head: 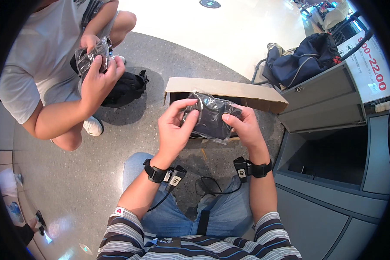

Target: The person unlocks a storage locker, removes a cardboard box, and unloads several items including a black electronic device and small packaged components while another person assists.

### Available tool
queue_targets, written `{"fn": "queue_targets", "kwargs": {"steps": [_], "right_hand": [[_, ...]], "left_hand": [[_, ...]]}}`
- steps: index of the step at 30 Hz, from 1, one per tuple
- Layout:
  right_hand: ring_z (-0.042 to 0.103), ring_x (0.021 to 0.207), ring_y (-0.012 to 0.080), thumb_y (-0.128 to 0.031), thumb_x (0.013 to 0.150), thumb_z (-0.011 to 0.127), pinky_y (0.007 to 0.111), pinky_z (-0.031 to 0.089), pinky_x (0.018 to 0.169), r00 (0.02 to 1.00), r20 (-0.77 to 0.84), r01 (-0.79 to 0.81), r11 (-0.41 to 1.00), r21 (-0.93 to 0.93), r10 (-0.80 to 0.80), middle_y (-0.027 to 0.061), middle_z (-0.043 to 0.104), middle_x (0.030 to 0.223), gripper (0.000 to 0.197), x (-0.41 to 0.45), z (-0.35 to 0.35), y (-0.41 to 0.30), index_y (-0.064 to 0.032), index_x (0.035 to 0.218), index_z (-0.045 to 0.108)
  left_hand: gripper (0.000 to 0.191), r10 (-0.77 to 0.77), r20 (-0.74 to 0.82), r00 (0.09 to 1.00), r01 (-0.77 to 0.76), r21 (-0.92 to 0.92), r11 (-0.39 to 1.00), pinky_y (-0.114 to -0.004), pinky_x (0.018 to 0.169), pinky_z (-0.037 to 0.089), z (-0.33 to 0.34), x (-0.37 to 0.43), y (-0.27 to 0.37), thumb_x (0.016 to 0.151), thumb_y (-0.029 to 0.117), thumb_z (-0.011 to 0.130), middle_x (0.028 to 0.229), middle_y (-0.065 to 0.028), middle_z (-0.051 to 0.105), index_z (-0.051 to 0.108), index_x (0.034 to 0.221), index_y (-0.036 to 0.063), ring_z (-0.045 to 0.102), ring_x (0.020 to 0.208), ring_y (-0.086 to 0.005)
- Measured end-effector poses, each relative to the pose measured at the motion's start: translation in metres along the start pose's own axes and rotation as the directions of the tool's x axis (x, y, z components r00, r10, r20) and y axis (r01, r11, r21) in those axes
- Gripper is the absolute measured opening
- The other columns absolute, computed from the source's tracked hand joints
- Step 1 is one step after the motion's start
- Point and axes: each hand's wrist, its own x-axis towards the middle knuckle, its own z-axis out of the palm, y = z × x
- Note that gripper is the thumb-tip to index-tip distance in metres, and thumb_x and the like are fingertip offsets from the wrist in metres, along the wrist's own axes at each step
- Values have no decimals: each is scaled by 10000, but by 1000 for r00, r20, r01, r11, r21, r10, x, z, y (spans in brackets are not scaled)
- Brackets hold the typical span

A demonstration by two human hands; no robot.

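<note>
Between my two hands is a dark, flat item in a clear plastic bag [211, 118]. My left hand [175, 125] pinches the bag's left side between thumb and fingers. On the opposite side, my right hand [247, 125] grips it with the thumb on top. What the dark item is cannot be made out through the wrinkled plastic. Beneath the bag, an opened cardboard box [221, 87] stands on the floor, its inside mostly hidden by the bag and my hands. A black strap with a small wired device sits on each of my wrists.
At the upper left a crouching person holds a similar bagged item [96, 60]. A black bag [125, 89] lies beside them. On the right stands a grey cabinet [321, 208] with an open compartment and its door [325, 100] swung out. Behind that, a cart carries a navy drawstring bag [302, 61].
</note>
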Motion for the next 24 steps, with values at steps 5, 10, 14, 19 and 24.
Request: {"fn": "queue_targets", "kwargs": {"steps": [5,10,14,19,24], "right_hand": [[529,630,24,-229,844,704,184,422,536,988,-8,-154,981,-117,154,-49,614,766,252,0,-1,-1,-6,959,676],[516,648,39,-238,919,619,197,414,572,992,-52,-121,988,-95,116,-36,611,779,239,-4,-13,7,-15,989,672],[549,660,41,-192,950,569,208,447,572,986,-161,-26,994,109,44,-8,637,829,206,1,-13,17,-15,1027,640],[540,658,34,-167,926,591,206,438,551,985,-169,-10,995,103,28,-23,621,786,167,-2,-23,13,-12,959,642],[486,645,13,-147,834,656,192,396,544,993,8,-117,970,-211,122,-60,549,690,133,-4,-40,6,-19,802,646]], "left_hand": [[306,123,-26,992,-114,232,966,-254,927,432,-1,1,-3,872,-29,618,1160,-69,598,592,1177,-19,552,1075,-129],[310,26,-2,1000,-25,152,988,-205,783,480,3,-4,-12,916,-25,545,1209,-66,559,556,1226,-15,558,1018,-87],[336,-79,128,989,57,166,985,-208,761,485,5,-11,-3,932,-54,444,1172,-76,582,532,1252,-5,575,953,-84],[366,-233,285,930,174,219,960,-224,836,476,-3,-10,0,901,-62,462,1103,-87,605,502,1260,-5,593,971,-105],[471,-302,276,912,278,123,953,-200,725,473,3,-5,-4,840,-53,617,1028,-46,622,493,1285,41,571,802,-53]]}}
